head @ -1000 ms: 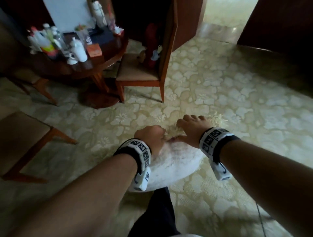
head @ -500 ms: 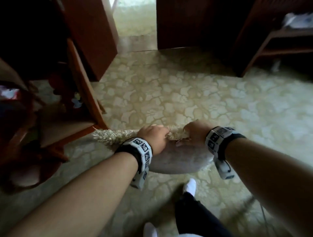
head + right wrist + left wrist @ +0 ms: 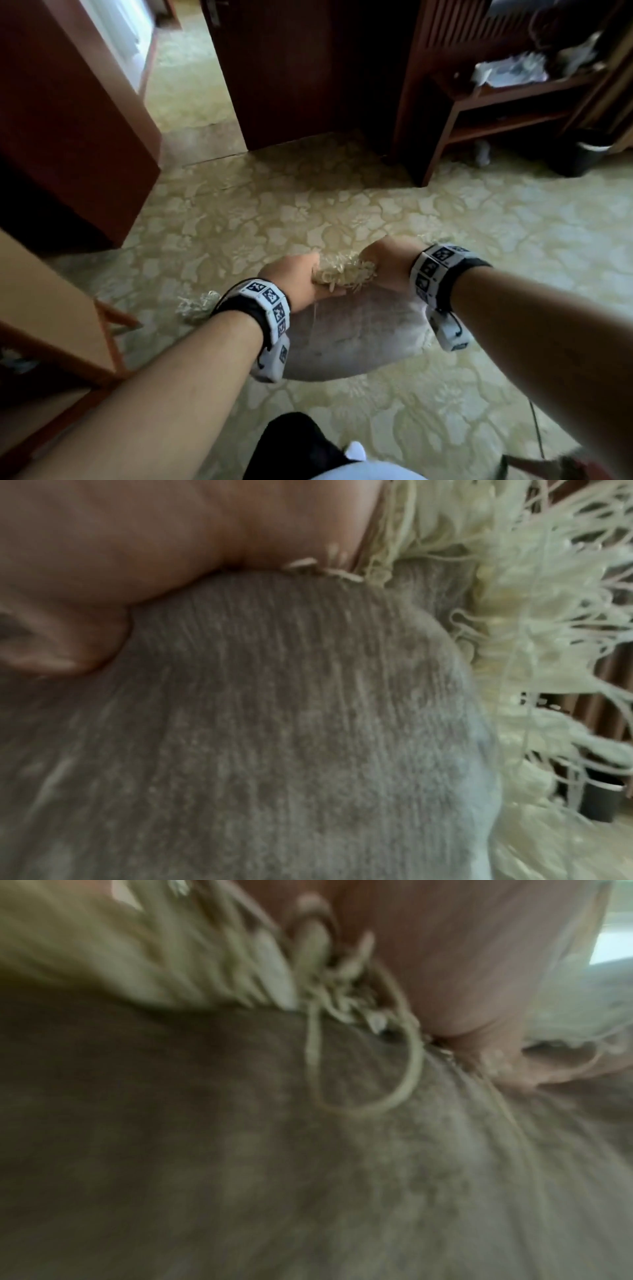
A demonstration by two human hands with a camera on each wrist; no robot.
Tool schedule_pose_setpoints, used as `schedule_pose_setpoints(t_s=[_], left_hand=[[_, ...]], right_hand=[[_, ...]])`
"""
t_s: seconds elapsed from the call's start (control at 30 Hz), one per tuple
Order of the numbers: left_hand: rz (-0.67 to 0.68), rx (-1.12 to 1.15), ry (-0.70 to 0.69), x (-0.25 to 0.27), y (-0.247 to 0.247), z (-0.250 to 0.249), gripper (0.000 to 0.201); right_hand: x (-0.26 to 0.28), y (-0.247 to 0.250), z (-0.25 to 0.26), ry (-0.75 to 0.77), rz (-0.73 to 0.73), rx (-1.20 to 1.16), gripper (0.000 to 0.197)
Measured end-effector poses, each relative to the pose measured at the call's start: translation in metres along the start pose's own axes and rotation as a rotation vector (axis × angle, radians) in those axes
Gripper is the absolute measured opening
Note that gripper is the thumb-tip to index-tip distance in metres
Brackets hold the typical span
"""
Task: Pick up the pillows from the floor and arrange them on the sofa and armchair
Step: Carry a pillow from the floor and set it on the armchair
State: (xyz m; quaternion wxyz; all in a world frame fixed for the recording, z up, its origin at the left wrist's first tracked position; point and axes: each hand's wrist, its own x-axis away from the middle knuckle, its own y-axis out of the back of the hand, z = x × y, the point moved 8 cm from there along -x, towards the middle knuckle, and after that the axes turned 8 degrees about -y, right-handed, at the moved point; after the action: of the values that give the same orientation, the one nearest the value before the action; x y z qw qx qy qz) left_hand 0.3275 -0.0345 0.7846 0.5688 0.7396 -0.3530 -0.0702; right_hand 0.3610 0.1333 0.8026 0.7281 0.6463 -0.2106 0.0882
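A grey pillow [image 3: 356, 339] with a cream fringe [image 3: 346, 274] hangs above the patterned carpet in front of me. My left hand [image 3: 298, 281] grips its top edge on the left, and my right hand [image 3: 387, 267] grips the same edge on the right, fringe bunched between them. The left wrist view shows the grey fabric [image 3: 240, 1150] and loose fringe threads [image 3: 342, 1001] blurred against my palm. In the right wrist view my fingers [image 3: 120, 574] press into the pillow [image 3: 291, 723] beside the fringe [image 3: 531, 642]. No sofa or armchair shows.
A wooden chair [image 3: 51, 308] stands close at the left. Ahead are a dark wooden door [image 3: 291, 68] and a doorway to its left. A wooden shelf unit [image 3: 496, 102] with clutter and a black bin [image 3: 582, 154] stand at the right. A cable [image 3: 536, 428] trails on the carpet.
The pillow has come up off the carpet in both hands. My view has swung right, from the round table and chair to the door and shelf unit.
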Motion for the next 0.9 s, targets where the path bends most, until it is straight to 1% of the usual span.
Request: schedule_pose_setpoints(t_s=[0.07,0.1,0.13,0.17,0.2,0.23,0.27,0.3,0.33,0.4,0.43,0.47,0.53,0.57,0.6,0.67,0.7,0.73,0.8,0.83,0.9], left_hand=[[-0.024,-0.065,0.038,-0.027,0.012,0.017,0.060],[-0.022,-0.094,0.046,-0.053,0.016,0.026,0.066],[-0.010,-0.117,0.046,-0.074,0.017,0.033,0.072],[0.016,-0.136,0.042,-0.095,0.016,0.038,0.077],[0.051,-0.143,0.011,-0.125,0.014,0.040,0.072],[0.075,-0.151,-0.026,-0.153,0.014,0.036,0.057],[0.091,-0.163,-0.063,-0.179,0.013,0.032,0.041],[0.107,-0.174,-0.099,-0.213,0.015,0.022,0.037],[0.132,-0.177,-0.132,-0.245,0.016,0.010,0.041],[0.169,-0.194,-0.209,-0.300,0.024,-0.024,0.053],[0.183,-0.205,-0.252,-0.321,0.029,-0.043,0.054],[0.206,-0.221,-0.316,-0.349,0.036,-0.073,0.050],[0.262,-0.275,-0.436,-0.390,0.049,-0.136,0.033],[0.278,-0.309,-0.492,-0.405,0.056,-0.167,0.028],[0.281,-0.339,-0.541,-0.419,0.061,-0.195,0.028],[0.290,-0.423,-0.671,-0.457,0.057,-0.271,0.030],[0.298,-0.448,-0.706,-0.474,0.051,-0.299,0.030],[0.310,-0.469,-0.756,-0.492,0.039,-0.336,0.029],[0.345,-0.479,-0.807,-0.519,0.021,-0.386,0.032],[0.369,-0.491,-0.842,-0.531,0.007,-0.418,0.037],[0.431,-0.522,-0.890,-0.550,-0.020,-0.472,0.049]], right_hand=[[-0.024,0.012,-0.021,-0.015,-0.016,-0.016,0.024],[-0.044,0.020,-0.038,-0.033,-0.020,-0.046,0.028],[-0.060,0.023,-0.053,-0.055,-0.017,-0.065,0.027],[-0.075,0.026,-0.068,-0.073,-0.012,-0.071,0.023],[-0.092,0.031,-0.086,-0.098,-0.010,-0.079,0.016],[-0.107,0.037,-0.101,-0.119,-0.011,-0.090,0.011],[-0.119,0.042,-0.114,-0.139,0.006,-0.098,0.012],[-0.134,0.049,-0.134,-0.171,0.015,-0.105,0.016],[-0.149,0.055,-0.157,-0.221,0.033,-0.109,0.018],[-0.165,0.072,-0.203,-0.306,0.025,-0.104,0.016],[-0.167,0.079,-0.226,-0.347,0.019,-0.095,0.020],[-0.168,0.090,-0.258,-0.403,0.006,-0.098,0.021],[-0.156,0.104,-0.315,-0.498,0.005,-0.083,0.017],[-0.147,0.107,-0.337,-0.532,0.015,-0.079,0.017],[-0.140,0.106,-0.359,-0.568,0.027,-0.086,0.015],[-0.121,0.102,-0.422,-0.673,0.038,-0.106,0.004],[-0.115,0.096,-0.450,-0.711,0.039,-0.116,0.008],[-0.106,0.087,-0.483,-0.755,0.054,-0.134,0.019],[-0.094,0.075,-0.530,-0.798,0.059,-0.169,0.036],[-0.087,0.068,-0.557,-0.819,0.060,-0.177,0.042],[-0.075,0.056,-0.609,-0.866,0.063,-0.209,0.045]])
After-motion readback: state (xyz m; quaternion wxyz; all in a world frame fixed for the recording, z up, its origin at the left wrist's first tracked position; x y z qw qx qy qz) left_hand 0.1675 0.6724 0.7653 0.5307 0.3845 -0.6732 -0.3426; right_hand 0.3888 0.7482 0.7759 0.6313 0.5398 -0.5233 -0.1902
